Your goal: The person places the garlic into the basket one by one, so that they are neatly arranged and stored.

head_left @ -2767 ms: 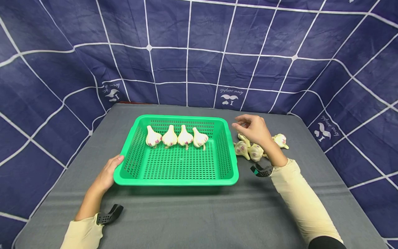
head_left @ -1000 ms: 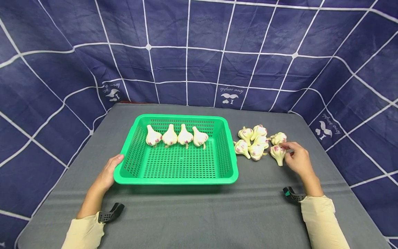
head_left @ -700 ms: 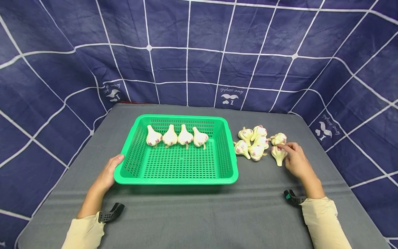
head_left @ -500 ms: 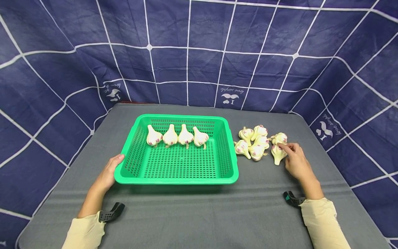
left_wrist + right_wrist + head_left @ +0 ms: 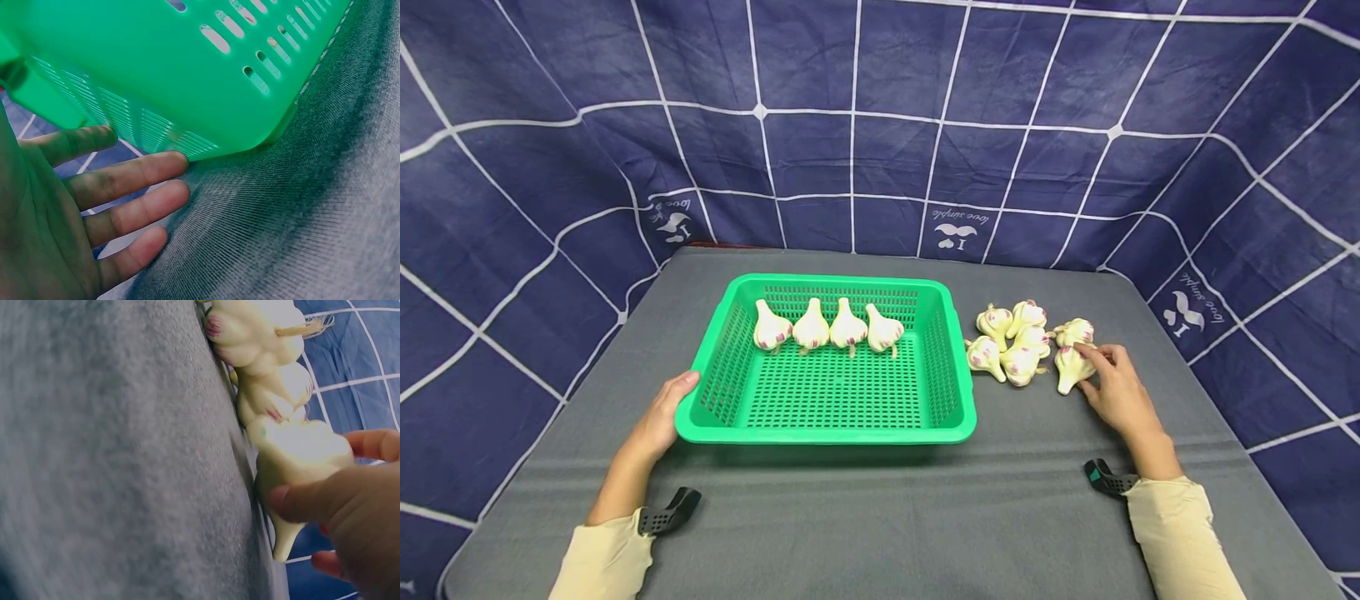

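Observation:
Four fingers of my left hand (image 5: 119,206) are straight and spread under the rim of the green plastic basket (image 5: 839,436); in the head view its thumb touches the left rim. My right hand (image 5: 1117,388) pinches a garlic bulb (image 5: 1072,369) between thumb and fingers. In the right wrist view the thumb presses the near side of that bulb (image 5: 300,456), which still appears to rest on the table. Right behind it lies another garlic bulb (image 5: 1074,332). Inside the basket a row of several garlic bulbs (image 5: 811,327) stands along the back wall, stems up.
Between the basket and my right hand, several more garlic bulbs (image 5: 1019,365) lie close together. A grey cloth (image 5: 880,517) covers the table. A blue curtain (image 5: 895,158) with white grid lines hangs around the back and sides.
My right hand has moved from above the bulbs beside the basket to the bulb at the far right. That bulb has turned slightly, its stem swinging left. My left hand stays put.

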### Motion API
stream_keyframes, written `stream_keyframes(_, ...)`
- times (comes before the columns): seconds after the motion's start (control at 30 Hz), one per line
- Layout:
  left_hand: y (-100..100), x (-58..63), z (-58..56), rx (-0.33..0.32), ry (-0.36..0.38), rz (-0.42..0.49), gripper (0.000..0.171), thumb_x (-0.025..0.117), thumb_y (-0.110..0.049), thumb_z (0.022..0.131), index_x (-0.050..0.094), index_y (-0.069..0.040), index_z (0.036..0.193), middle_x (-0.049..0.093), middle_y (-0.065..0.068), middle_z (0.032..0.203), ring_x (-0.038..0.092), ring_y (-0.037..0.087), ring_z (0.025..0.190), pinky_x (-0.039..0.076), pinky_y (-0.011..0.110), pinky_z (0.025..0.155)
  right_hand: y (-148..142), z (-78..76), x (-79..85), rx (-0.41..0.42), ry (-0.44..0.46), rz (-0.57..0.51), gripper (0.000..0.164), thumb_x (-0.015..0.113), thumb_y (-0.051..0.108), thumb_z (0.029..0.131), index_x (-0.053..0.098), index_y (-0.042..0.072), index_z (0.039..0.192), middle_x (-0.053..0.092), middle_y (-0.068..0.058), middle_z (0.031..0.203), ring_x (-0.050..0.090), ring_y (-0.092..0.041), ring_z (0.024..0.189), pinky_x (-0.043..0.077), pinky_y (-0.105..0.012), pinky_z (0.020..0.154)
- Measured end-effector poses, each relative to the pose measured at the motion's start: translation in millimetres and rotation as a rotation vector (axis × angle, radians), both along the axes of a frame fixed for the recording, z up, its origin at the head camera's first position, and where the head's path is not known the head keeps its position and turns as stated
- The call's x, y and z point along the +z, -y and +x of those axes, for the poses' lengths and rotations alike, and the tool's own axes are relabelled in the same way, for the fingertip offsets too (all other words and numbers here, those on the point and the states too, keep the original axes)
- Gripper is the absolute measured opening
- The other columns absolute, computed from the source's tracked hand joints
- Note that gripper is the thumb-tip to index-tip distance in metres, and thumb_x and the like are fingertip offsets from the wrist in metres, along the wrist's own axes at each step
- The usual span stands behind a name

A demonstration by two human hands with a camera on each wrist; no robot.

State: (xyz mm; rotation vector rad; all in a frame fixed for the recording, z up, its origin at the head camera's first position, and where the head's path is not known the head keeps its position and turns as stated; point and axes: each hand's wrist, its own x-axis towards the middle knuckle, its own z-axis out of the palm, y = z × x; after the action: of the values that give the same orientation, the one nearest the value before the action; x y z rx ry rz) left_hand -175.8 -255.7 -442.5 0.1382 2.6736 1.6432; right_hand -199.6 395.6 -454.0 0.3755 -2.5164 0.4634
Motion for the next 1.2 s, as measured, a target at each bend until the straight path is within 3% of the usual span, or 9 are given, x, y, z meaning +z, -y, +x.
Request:
stream_keyframes(0.2, -0.9, 0.7, -0.3, 0.003, 0.027, 0.002, 0.065, 0.024, -0.029, 0.104, 0.026, 0.025, 0.140, 0.023, 0.043, 0.144, 0.019, 0.052, 0.136, 0.013, 0.055, 0.113, -0.3, 0.9, 3.7, -0.011, -0.037, -0.064, 0.070, 0.085, -0.014, 0.061, 0.059, 0.000, 0.125, 0.047, -0.025, 0.102, 0.049, -0.036, 0.085, 0.039, -0.049, 0.068)
stream_keyframes(0.33, -0.1, 0.8, -0.6, 0.002, 0.033, 0.000, 0.065, 0.023, -0.030, 0.104, 0.025, 0.024, 0.140, 0.022, 0.043, 0.144, 0.018, 0.052, 0.136, 0.012, 0.057, 0.113, 2.4, 0.5, 11.2, -0.019, -0.079, -0.088, 0.067, 0.087, -0.008, 0.062, 0.060, -0.005, 0.123, 0.048, -0.025, 0.101, 0.049, -0.034, 0.083, 0.039, -0.021, 0.071)
stream_keyframes(0.43, 0.8, 0.1, -0.7, 0.003, 0.042, 0.001, 0.065, 0.023, -0.030, 0.104, 0.025, 0.024, 0.141, 0.022, 0.042, 0.144, 0.019, 0.051, 0.136, 0.012, 0.056, 0.113, 5.9, 1.3, 16.4, -0.031, -0.094, -0.098, 0.064, 0.088, -0.002, 0.063, 0.061, -0.006, 0.121, 0.050, -0.024, 0.102, 0.055, -0.034, 0.079, 0.038, -0.013, 0.068)
stream_keyframes(0.6, 1.2, -0.7, -1.1, 0.009, 0.056, 0.002, 0.065, 0.023, -0.031, 0.104, 0.024, 0.023, 0.142, 0.022, 0.042, 0.145, 0.020, 0.049, 0.135, 0.012, 0.055, 0.113, 10.3, 0.9, 20.5, -0.006, -0.141, -0.109, 0.062, 0.089, 0.002, 0.062, 0.063, -0.009, 0.117, 0.053, -0.026, 0.102, 0.060, -0.035, 0.072, 0.044, -0.021, 0.066)
stream_keyframes(0.8, 0.2, -0.1, -1.4, 0.015, 0.080, -0.010, 0.066, 0.023, -0.031, 0.104, 0.021, 0.022, 0.143, 0.019, 0.042, 0.146, 0.016, 0.051, 0.138, 0.010, 0.059, 0.113, 15.1, -1.6, 24.9, 0.022, -0.164, -0.125, 0.062, 0.090, 0.001, 0.060, 0.064, -0.010, 0.115, 0.057, -0.024, 0.102, 0.061, -0.033, 0.071, 0.043, -0.015, 0.067)
stream_keyframes(1.03, -0.1, 0.9, -0.9, 0.017, 0.090, -0.010, 0.067, 0.023, -0.032, 0.104, 0.020, 0.022, 0.144, 0.018, 0.042, 0.147, 0.014, 0.051, 0.139, 0.010, 0.059, 0.113, 23.4, -7.1, 34.8, 0.089, -0.212, -0.172, 0.060, 0.090, 0.000, 0.058, 0.065, -0.008, 0.112, 0.061, -0.020, 0.096, 0.056, -0.020, 0.081, 0.042, -0.008, 0.071)
stream_keyframes(1.2, 1.3, 0.3, -1.8, 0.008, 0.079, -0.002, 0.067, 0.022, -0.032, 0.104, 0.022, 0.022, 0.143, 0.019, 0.042, 0.146, 0.016, 0.050, 0.138, 0.010, 0.057, 0.113, 31.5, -10.1, 44.0, 0.115, -0.217, -0.192, 0.058, 0.090, 0.001, 0.059, 0.067, -0.007, 0.111, 0.063, -0.017, 0.093, 0.058, -0.023, 0.081, 0.042, -0.009, 0.071)
